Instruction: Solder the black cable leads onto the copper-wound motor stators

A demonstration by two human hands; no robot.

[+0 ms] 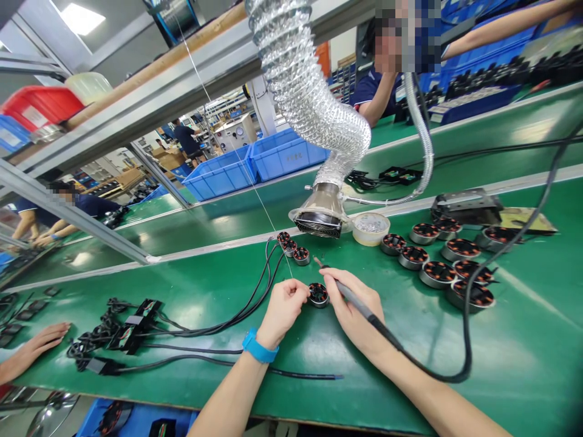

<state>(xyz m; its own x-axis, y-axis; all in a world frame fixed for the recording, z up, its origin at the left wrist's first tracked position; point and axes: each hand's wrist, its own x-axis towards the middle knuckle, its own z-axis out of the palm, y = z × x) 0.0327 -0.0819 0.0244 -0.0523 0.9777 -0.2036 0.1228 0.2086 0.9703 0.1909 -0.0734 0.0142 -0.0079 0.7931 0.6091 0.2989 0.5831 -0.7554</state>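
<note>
A soldering iron [353, 297] is gripped in my right hand [359, 306], its tip pointing up and left above the green bench. My left hand [288, 303], with a blue band at the wrist, is pinched at the left edge of a round motor part [318, 295]. A thin solder wire [262, 197] runs down from above to the fingers of my left hand. The motor part lies between my two hands, its black and orange coils facing up. Behind it sit several similar parts [301, 255] with black cables running left.
An extraction hood [319, 209] hangs over the bench beside a tape roll [371, 229]. More motor parts [438, 274] stand at the right, near the iron's cable [466, 328]. Cable bundles [132, 328] lie left, near another person's hand [45, 343]. Blue bins [223, 174] stand behind.
</note>
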